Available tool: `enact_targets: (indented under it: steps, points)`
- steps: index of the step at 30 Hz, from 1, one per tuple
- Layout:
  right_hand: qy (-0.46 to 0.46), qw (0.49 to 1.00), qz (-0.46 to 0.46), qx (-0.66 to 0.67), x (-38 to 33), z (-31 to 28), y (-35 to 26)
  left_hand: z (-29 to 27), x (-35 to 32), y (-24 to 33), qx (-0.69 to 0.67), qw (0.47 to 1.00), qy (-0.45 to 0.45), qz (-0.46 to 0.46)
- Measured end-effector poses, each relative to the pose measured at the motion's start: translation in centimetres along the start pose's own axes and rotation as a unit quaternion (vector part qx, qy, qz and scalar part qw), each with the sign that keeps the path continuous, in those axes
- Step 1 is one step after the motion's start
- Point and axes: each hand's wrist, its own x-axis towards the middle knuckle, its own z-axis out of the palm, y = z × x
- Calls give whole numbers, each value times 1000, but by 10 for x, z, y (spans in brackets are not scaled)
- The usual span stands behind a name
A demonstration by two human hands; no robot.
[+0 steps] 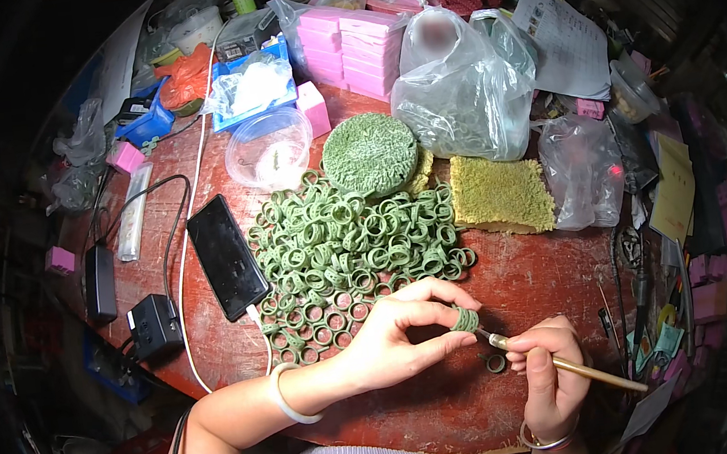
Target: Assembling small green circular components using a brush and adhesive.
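My left hand (410,333) pinches a patterned green ring (464,319) between thumb and fingers, above the table's near part. The ring looks like wax, with a ridged outer band. In my right hand (549,376) is a slim wooden-handled tool (593,371), held like a pen. Its thin metal tip points up and left and meets or nearly meets the ring; which, I cannot tell. Just below the tip lies a loose green ring (496,363). A large heap of similar green rings (356,237) spreads beyond my left hand.
A black phone (228,257) with a white cable lies left of the heap. Behind stand a round green textured pad (369,154), a clear plastic tub (268,148) and pink blocks (354,51). To the right are a yellow textured pad (502,195), plastic bags (465,92) and scattered tools.
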Motion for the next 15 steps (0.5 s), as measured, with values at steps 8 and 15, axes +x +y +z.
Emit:
enact_targets:
  steps: [8, 15]
  points:
    - [4, 1000, -3, 20, -1, -1, 1, 1, 1, -1, -4, 1000, 3, 8]
    - [54, 997, -32, -46, -2, -1, 0, 1, 2, 2, -11, 1000, 6, 17]
